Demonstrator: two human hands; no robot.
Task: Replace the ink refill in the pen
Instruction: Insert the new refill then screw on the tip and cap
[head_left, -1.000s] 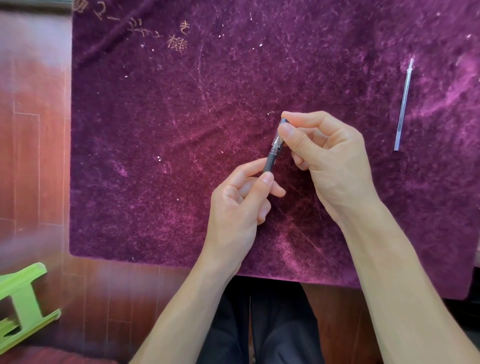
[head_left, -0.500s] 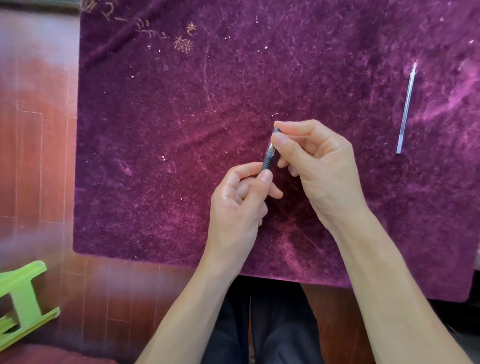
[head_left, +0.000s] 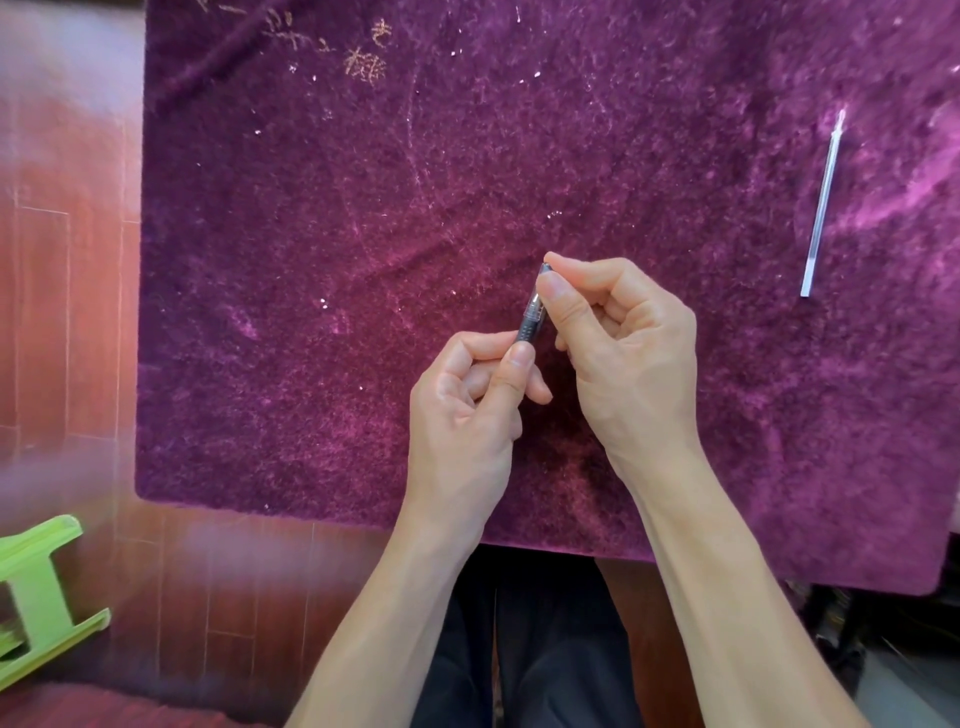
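Note:
Both hands hold a small pen (head_left: 531, 318) above the middle of a purple velvet cloth (head_left: 363, 260). The pen has a clear upper section and a dark ribbed grip. My left hand (head_left: 467, 410) pinches the dark lower end between thumb and forefinger. My right hand (head_left: 623, 348) pinches the clear upper end, its thumb and forefinger covering the tip. Most of the pen is hidden by fingers. A thin pale ink refill (head_left: 822, 208) lies alone on the cloth at the far right, pointing away from me.
The cloth covers a table whose near edge is at my lap. A wooden floor (head_left: 67, 312) shows on the left, with a green plastic stool (head_left: 36, 592) at the lower left. Dark trousers show between my forearms.
The hands stay on the pen throughout. The visible stretch of pen between the fingers shortened and then lengthened again. The refill has not moved on the cloth.

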